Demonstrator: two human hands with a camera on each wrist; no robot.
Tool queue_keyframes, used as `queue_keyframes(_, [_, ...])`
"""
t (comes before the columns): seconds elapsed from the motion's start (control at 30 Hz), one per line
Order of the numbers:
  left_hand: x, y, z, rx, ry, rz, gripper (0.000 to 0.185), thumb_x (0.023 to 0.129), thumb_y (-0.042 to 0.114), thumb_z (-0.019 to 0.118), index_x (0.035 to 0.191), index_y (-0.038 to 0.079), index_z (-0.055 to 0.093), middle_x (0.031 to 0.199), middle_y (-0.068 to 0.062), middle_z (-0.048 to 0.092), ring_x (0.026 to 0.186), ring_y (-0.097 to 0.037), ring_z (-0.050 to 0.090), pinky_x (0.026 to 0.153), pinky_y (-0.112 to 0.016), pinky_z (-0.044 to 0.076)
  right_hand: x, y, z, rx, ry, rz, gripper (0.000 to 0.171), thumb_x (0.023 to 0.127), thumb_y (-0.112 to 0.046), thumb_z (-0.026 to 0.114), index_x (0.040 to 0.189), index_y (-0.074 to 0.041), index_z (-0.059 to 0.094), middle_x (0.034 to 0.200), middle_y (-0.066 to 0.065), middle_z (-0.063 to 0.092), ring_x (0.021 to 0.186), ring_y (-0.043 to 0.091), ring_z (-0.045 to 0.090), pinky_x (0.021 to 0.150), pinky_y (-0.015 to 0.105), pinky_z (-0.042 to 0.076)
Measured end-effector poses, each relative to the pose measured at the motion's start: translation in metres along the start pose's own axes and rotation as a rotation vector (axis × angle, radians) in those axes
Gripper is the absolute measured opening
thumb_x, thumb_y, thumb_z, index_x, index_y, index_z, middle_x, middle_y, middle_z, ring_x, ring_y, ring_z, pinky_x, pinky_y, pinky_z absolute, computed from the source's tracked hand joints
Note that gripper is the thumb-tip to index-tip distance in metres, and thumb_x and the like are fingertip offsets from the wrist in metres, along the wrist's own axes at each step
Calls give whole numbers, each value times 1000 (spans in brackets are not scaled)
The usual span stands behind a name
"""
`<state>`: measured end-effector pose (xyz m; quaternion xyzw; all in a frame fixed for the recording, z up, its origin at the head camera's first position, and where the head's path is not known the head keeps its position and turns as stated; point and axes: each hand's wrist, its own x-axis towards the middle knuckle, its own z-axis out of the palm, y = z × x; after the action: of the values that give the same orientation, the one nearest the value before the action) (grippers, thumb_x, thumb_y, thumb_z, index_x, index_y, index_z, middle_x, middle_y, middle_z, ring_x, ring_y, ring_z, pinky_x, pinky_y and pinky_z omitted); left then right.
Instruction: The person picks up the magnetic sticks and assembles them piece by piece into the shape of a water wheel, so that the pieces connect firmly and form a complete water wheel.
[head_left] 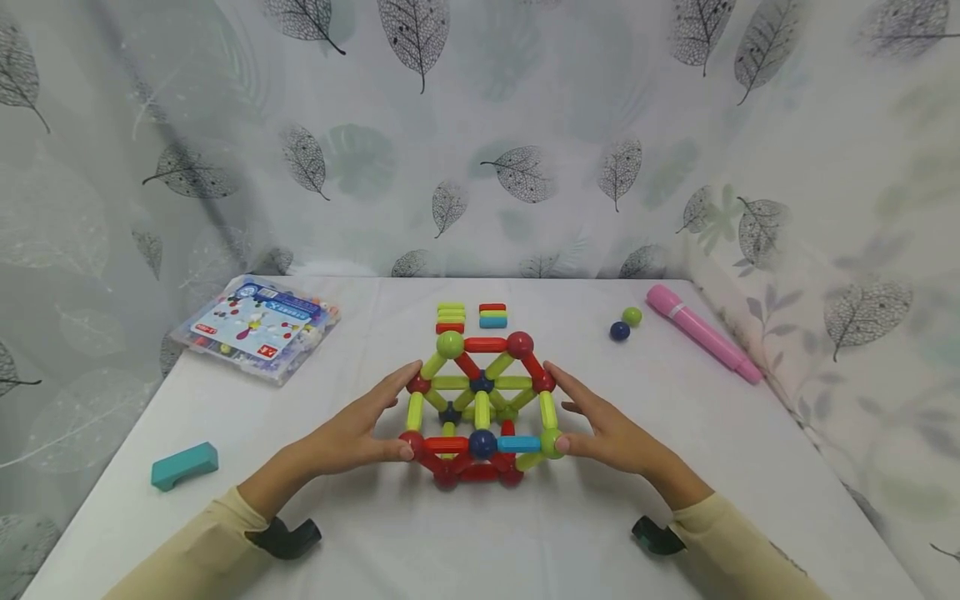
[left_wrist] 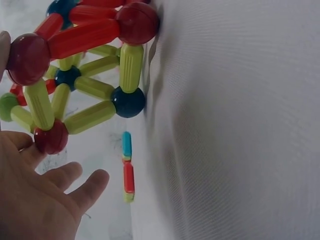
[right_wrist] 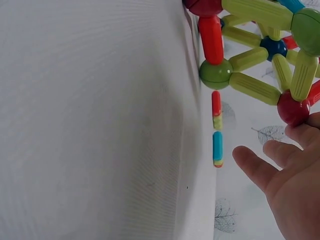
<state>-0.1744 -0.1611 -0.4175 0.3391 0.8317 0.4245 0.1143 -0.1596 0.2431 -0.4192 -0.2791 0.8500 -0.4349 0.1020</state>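
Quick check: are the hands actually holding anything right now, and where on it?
Both hands steady the rod-and-ball structure with straight fingers: left hand touches its left-side red balls, right hand its right-side red and green balls. Neither hand curls around any part.

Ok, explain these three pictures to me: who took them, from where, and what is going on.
No machine here: a person wears three cameras. The large picture comes from the head, looking down at a white table. The two smaller ones come from the wrists, so they look sideways.

The left hand and right hand touch either side of a frame built of coloured rods and balls. The fingers are fairly straight, pressing rather than gripping.

Also on the table: spare rods, two balls, a pink pen, a box and a teal block.
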Motion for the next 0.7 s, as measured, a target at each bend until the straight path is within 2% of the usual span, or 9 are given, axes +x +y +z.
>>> queue_keyframes(0.13, [0,0,0,-17,3,5,103,86,45,77,164,37,9,170,1,19,151,-30,30,110,-58,43,0,0,0,-6,5,-2,92,91,-41,68,164,-35,12,170,5,17,153,35,26,106,63,45])
queue_keyframes(0.23, [0,0,1,-26,5,4,103,86,45,77,164,37,9,170,-1,18,151,-31,30,109,-58,45,1,1,-2,-8,2,0,91,91,-42,67,164,-31,14,170,4,20,151,35,28,105,62,46])
queue_keyframes(0.37, [1,1,3,-40,10,-1,102,86,45,77,164,37,10,170,-5,18,151,-31,29,108,-58,45,13,11,-17,35,33,30,74,98,-39,60,162,-23,26,164,8,33,146,38,38,106,62,45])
queue_keyframes(0.43, [0,1,3,-50,17,-8,102,86,46,77,163,39,10,170,-6,18,151,-32,30,108,-58,45,31,21,-28,63,70,86,65,101,-39,58,159,-23,33,160,11,40,142,37,44,107,63,44])
queue_keyframes(0.53, [-6,2,2,-75,51,-17,98,88,45,76,163,38,13,169,-7,21,150,-36,33,106,-59,47,74,40,-41,110,115,204,61,100,-41,61,155,-24,40,155,15,45,138,36,49,108,61,44])
queue_keyframes(0.7, [-16,4,2,-160,127,-4,91,90,37,73,164,31,19,168,-7,26,149,-39,33,103,-59,48,148,61,-43,172,109,405,61,95,-32,71,150,-21,47,149,14,49,134,34,50,106,53,49])
